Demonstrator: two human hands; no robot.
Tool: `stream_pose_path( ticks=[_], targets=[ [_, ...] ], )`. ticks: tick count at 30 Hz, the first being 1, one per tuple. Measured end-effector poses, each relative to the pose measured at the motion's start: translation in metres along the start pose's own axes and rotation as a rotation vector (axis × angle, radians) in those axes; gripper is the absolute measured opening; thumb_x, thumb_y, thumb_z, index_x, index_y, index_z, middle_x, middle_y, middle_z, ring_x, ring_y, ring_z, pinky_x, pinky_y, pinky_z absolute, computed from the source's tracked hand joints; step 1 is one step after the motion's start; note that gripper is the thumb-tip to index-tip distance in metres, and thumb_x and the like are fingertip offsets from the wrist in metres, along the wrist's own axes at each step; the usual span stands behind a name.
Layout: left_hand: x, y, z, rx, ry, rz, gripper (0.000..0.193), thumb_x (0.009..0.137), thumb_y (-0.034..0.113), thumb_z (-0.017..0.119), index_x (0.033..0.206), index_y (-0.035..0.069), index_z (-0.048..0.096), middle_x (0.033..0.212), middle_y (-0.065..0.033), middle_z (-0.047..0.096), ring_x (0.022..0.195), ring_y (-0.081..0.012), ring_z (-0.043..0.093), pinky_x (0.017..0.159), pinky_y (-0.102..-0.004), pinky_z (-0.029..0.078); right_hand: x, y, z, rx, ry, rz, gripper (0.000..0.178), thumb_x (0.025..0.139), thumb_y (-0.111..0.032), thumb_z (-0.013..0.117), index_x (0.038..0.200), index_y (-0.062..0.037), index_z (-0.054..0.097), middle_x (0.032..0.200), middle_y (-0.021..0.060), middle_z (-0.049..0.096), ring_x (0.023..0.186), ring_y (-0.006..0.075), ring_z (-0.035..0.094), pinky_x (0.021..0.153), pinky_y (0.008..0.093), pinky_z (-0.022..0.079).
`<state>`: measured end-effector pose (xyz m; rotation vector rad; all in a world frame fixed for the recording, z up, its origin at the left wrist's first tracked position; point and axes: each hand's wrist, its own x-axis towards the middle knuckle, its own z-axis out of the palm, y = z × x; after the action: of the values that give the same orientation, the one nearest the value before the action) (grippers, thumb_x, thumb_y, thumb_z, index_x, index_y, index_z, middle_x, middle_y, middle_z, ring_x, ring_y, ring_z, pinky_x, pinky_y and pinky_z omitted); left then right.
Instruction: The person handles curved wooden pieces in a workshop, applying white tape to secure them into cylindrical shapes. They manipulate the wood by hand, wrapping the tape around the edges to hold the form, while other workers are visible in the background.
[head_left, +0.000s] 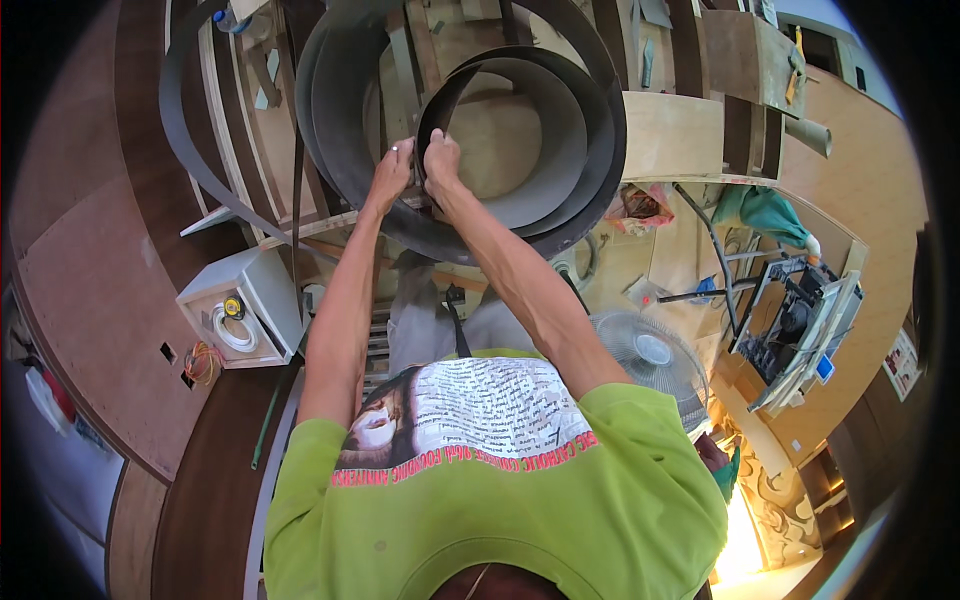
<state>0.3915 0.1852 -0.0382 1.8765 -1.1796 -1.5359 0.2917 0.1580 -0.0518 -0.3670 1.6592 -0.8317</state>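
A wide, flexible strip, dark on one face and grey on the other, is wound into a loose coil in front of me. It looks like laminate sheet. My right hand is closed on the edge of the inner turn, at the coil's near left. Just left of it, my left hand pinches another edge of the strip, thumb uppermost. The hands are close together but apart. A long grey band curves off to the left of the coil; whether it joins the coil, I cannot tell.
A white box with a tape measure and coiled white tubing stands at left. A fan and a machine on a stand are at right. Wooden framing lies beyond; a hammer rests at far right.
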Motion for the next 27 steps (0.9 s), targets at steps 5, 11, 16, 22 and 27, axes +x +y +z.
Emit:
stream_pose_path(
  ticks=[5,11,16,22,27],
  targets=[
    [-0.001,0.0,0.004,0.121,0.031,-0.002,0.054,0.1,0.044,0.041,0.128,0.0,0.053,0.122,-0.0243,0.06,0.119,-0.0367,0.054,0.1,-0.0385,0.04,0.023,-0.028,0.015,0.161,0.135,0.113,0.045,0.098,-0.029,0.043,0.113,0.0119,0.057,0.113,0.0273,0.061,0.104,0.0341,0.059,0.089,0.0415,0.045],
    [-0.006,-0.001,0.007,0.124,0.018,0.064,0.054,0.1,0.043,0.042,0.131,-0.001,0.05,0.128,-0.0246,0.057,0.122,-0.0369,0.052,0.102,-0.0392,0.039,0.064,-0.042,0.024,0.435,0.269,0.159,0.053,0.098,-0.031,0.044,0.123,0.0152,0.048,0.128,0.0271,0.054,0.115,0.034,0.056,0.097,0.0394,0.044],
    [-0.011,0.002,0.022,0.107,0.031,0.057,0.059,0.099,0.044,0.044,0.134,-0.004,0.044,0.131,-0.0265,0.053,0.123,-0.0369,0.051,0.103,-0.0395,0.038,0.078,-0.062,0.028,0.55,0.327,0.191,0.055,0.097,-0.032,0.046,0.124,0.0153,0.048,0.131,0.0282,0.052,0.117,0.0345,0.055,0.098,0.039,0.043],
    [-0.005,0.027,0.016,0.163,-0.07,-0.008,0.064,0.087,0.034,0.06,0.135,-0.004,0.039,0.121,-0.028,0.056,0.115,-0.0377,0.055,0.099,-0.0407,0.04,0.084,-0.076,0.034,0.477,0.377,0.21,0.057,0.096,-0.032,0.047,0.127,0.0153,0.046,0.134,0.0281,0.049,0.12,0.0365,0.052,0.102,0.0389,0.041],
    [0.005,0.041,0.031,0.328,0.022,0.041,0.057,0.081,0.016,0.054,0.133,-0.005,0.04,0.114,-0.0307,0.057,0.106,-0.0448,0.057,0.09,-0.0471,0.045,0.101,-0.063,0.027,0.32,0.241,0.098,0.059,0.095,-0.03,0.05,0.135,0.0121,0.04,0.139,0.0274,0.045,0.126,0.0362,0.046,0.105,0.039,0.037]
  ],
)
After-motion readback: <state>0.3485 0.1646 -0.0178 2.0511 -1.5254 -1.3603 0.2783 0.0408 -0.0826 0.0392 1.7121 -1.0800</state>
